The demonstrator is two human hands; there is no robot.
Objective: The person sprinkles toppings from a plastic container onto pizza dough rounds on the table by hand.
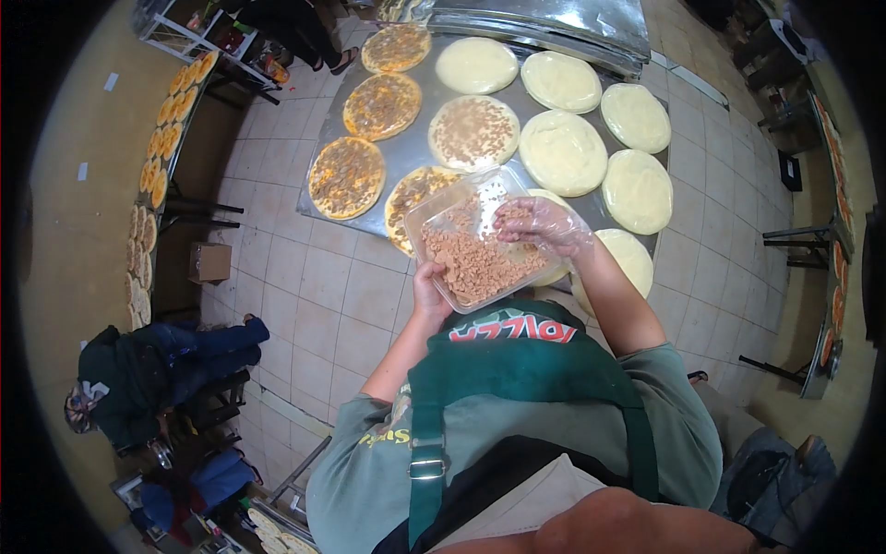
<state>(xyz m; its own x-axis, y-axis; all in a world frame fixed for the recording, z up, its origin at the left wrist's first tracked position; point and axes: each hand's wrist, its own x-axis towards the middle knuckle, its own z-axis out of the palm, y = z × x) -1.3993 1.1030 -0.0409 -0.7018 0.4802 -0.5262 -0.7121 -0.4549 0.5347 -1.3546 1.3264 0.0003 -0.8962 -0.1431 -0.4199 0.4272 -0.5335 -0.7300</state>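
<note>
Our left hand [430, 288] grips a clear container [496, 189] at its near left. Inside, our gloved right hand [551, 226] curls its fingers around some crumbled topping [480, 265].

Ok so the metal table [406, 150] is loaded with pizza rounds. Going off the crumble-sprinkled pizza base [473, 133]: left of it there's a column of three pizzas with brown topping and orange shreds [382, 106], and a fourth like that [414, 196] sits just nearer than it, partly hidden. Right beyond it is a plain pale base [476, 66], and more pale bases [563, 152] fill the space to its right, the nearest ones partly covered.
</note>
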